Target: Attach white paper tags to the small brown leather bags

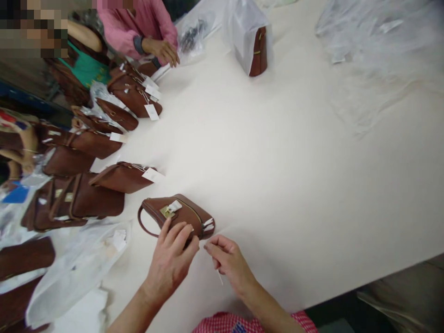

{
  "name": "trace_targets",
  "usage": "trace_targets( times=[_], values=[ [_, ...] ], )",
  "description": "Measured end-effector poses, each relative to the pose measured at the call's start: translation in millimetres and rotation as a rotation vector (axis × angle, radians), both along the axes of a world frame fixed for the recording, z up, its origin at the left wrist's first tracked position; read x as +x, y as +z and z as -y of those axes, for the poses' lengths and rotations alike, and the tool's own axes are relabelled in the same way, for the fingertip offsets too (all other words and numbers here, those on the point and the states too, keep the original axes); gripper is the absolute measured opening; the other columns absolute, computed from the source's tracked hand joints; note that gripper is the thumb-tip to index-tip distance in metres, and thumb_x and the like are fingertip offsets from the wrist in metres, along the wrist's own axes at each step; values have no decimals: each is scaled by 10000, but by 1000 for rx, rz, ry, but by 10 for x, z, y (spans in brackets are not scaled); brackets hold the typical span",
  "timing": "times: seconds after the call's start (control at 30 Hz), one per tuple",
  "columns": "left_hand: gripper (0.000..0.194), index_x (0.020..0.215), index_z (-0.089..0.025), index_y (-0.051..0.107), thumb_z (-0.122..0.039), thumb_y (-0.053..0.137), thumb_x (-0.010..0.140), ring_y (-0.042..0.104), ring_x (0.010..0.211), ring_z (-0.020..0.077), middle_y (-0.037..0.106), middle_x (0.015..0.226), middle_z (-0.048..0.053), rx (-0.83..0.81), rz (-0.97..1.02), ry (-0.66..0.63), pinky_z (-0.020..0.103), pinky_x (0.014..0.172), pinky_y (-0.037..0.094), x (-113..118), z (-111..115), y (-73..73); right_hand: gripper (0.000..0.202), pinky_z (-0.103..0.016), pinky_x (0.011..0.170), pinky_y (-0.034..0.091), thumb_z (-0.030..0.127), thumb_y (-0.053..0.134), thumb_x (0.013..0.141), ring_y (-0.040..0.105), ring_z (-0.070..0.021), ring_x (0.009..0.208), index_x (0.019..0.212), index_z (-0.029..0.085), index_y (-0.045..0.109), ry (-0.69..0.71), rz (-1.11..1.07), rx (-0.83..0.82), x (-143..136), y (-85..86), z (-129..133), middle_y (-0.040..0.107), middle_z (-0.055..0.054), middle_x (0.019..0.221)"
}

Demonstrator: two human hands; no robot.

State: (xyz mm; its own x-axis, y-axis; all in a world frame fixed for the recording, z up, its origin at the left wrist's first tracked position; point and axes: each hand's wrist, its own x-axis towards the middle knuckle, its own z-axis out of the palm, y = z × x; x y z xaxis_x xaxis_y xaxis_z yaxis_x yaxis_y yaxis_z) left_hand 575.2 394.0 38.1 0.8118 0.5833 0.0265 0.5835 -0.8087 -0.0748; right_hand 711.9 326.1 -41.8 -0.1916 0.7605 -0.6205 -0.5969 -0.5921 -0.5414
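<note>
A small brown leather handbag [187,210] lies on the table in front of me, with its loop handle to the left. It has a gold clasp with a white wrap, a zip along the top and white strips at its right end. My left hand [173,259] holds its near side, fingers bent over the leather; that part of the bag is hidden. Just right of the bag, my right hand [227,259] is closed in a pinch. A thin white string [220,277] hangs below its fingers.
Several brown handbags with white tags [151,175] stand along the left. A clear plastic bag [83,268] lies at the near left. Farther back is a handbag in a white cover [248,41]; plastic sheeting [378,51] covers the far right. A co-worker's hand [163,51] rests across the table.
</note>
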Motion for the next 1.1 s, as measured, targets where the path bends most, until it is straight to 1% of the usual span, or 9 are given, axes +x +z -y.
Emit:
trace_targets(
  times=[0.13,0.27,0.43,0.53,0.63,0.7,0.87,1.0,1.1],
  values=[
    [156,989,-143,634,-146,541,864,562,1037,232,622,1023,101,-88,22,-141,386,923,514,-132,-97,-49,187,-229,465,256,359,635,702,337,-75,481,644,187,591,-62,-20,30,-60,-35,-42,459,65,531],
    [189,1043,-120,612,-131,567,860,583,1058,228,635,1045,114,-115,66,-166,367,922,527,-214,-147,-94,174,-241,546,331,343,647,705,426,-104,585,659,177,628,-79,5,26,-99,-69,-61,514,38,599],
    [180,1008,-103,596,-115,621,830,611,1025,196,662,1006,111,-136,130,-185,332,916,537,-230,-188,-98,169,-245,529,308,329,636,712,388,-93,536,638,178,624,-63,-18,-28,-120,-45,-98,488,55,550],
    [125,955,-114,585,-106,609,833,587,1066,211,653,1007,115,-210,110,-195,361,929,533,-225,-237,-44,174,-249,558,326,333,645,706,411,-102,555,631,177,623,-83,-53,-29,-132,-29,-111,497,52,548],
    [177,985,-116,591,-47,566,823,533,1140,260,628,1046,129,-278,49,-259,427,955,516,-214,-285,-1,169,-253,593,332,323,645,711,426,-108,595,634,174,632,-98,-44,-2,-147,-30,-105,526,41,588],
    [201,979,-110,597,-18,553,806,528,1121,261,617,1040,128,-268,69,-295,453,968,505,-197,-296,-5,168,-254,575,317,321,640,715,402,-104,575,623,180,630,-89,-32,0,-152,-39,-94,504,48,574],
    [158,905,-118,613,-27,575,782,540,1040,245,598,982,101,-197,142,-282,521,967,497,-149,-261,-73,180,-254,497,267,345,639,724,344,-95,503,627,195,623,-60,-31,-26,-159,-86,-55,440,63,518],
    [156,892,-111,616,-8,545,800,532,1060,251,574,1000,100,-204,146,-318,503,948,519,-172,-250,-89,194,-248,526,295,366,668,716,387,-91,534,656,183,643,-93,-80,-4,-198,-102,-64,495,52,566],
    [160,903,-113,612,-8,527,818,526,1094,255,563,1026,104,-213,140,-322,488,952,524,-208,-254,-86,235,-249,522,294,406,690,696,380,-87,522,646,181,642,-97,-94,18,-220,-80,-99,480,58,544]
  ],
)
